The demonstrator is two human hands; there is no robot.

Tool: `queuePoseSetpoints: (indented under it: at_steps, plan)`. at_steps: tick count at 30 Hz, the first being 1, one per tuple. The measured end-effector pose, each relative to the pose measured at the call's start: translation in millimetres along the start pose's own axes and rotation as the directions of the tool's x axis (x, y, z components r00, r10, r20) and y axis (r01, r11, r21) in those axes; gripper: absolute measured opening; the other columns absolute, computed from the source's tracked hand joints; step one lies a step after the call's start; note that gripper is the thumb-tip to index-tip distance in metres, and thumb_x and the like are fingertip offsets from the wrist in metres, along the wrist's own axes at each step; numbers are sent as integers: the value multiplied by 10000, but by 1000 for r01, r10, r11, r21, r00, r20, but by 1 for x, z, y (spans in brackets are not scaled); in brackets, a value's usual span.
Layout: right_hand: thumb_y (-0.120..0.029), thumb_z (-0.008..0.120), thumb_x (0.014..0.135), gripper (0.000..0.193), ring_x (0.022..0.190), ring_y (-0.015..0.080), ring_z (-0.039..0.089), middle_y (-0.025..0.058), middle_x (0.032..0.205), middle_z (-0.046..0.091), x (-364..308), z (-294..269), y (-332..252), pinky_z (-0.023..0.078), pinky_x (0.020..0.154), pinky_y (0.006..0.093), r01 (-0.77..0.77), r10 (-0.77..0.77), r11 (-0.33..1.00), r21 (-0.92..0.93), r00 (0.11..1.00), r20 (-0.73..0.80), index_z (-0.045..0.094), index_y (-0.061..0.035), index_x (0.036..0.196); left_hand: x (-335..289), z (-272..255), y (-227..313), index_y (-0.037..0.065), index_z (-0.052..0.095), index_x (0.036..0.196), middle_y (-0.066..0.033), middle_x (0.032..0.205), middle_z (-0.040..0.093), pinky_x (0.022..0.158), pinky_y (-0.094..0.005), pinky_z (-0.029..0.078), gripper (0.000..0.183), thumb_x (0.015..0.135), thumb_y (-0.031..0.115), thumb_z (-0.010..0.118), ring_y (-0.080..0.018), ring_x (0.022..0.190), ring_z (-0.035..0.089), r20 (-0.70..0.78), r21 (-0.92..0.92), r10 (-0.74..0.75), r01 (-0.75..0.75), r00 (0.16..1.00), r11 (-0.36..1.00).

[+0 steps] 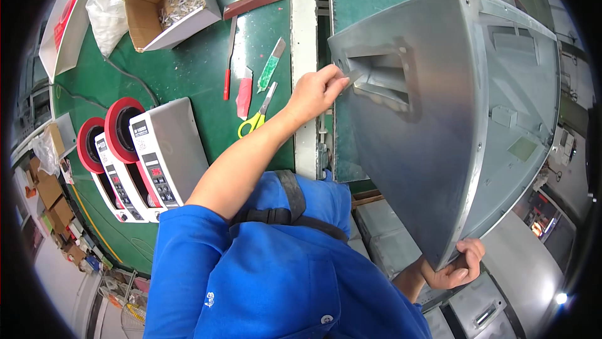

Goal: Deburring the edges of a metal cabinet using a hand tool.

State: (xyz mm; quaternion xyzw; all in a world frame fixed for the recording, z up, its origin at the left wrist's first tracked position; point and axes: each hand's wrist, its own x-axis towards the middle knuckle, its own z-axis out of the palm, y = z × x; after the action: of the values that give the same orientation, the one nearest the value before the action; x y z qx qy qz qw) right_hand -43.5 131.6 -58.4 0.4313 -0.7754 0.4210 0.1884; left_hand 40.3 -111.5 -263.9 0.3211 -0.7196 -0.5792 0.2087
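A large grey sheet-metal housing (426, 119) stands tilted on the right, its open side facing right. In its near panel is a rectangular recessed slot (382, 79) with darker marks around it. At the slot's left edge my left hand (316, 94) is closed in a pinch. A thin greyish sliver shows at the fingertips, too small to name. Down at the housing's lower corner, my right hand (454, 267) grips the edge, fingers curled around it. Nearest my left forearm on the bench lie yellow-handled scissors (256, 121).
On the green bench (263, 145) lie a green-wrapped blade (271, 66), a red-wrapped blade (244, 96), a red-handled rod (228, 63) and a dark red bar (254, 4). Two tape dispensers (169, 145) and a carton (169, 7) of small metal parts stand left. Grey metal boxes (480, 307) sit below.
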Motion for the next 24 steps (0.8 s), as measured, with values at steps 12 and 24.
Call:
queuePoseSetpoints:
  at_steps: [12, 24]
  plan:
    - [-191, 274, 815, 230, 665, 188, 380, 73, 632, 472, 1, 1, 1, 314, 618, 319, -20, 20, 1000, 13, 1000, 1, 446, -58, 889, 13, -12, 2, 35, 523, 738, -84, 524, 496, 466, -293, 384, 160, 775, 182, 573, -193, 461, 481, 67, 76, 54, -59, 996, 995]
    - [-193, 288, 810, 244, 648, 184, 379, 79, 631, 483, 0, 0, 1, 305, 599, 312, -12, 13, 999, 38, 1000, -16, 469, -53, 895, 16, -13, 6, 62, 502, 724, -128, 566, 542, 514, -405, 418, 181, 766, 231, 550, -333, 566, 539, 165, 195, 95, -127, 982, 972]
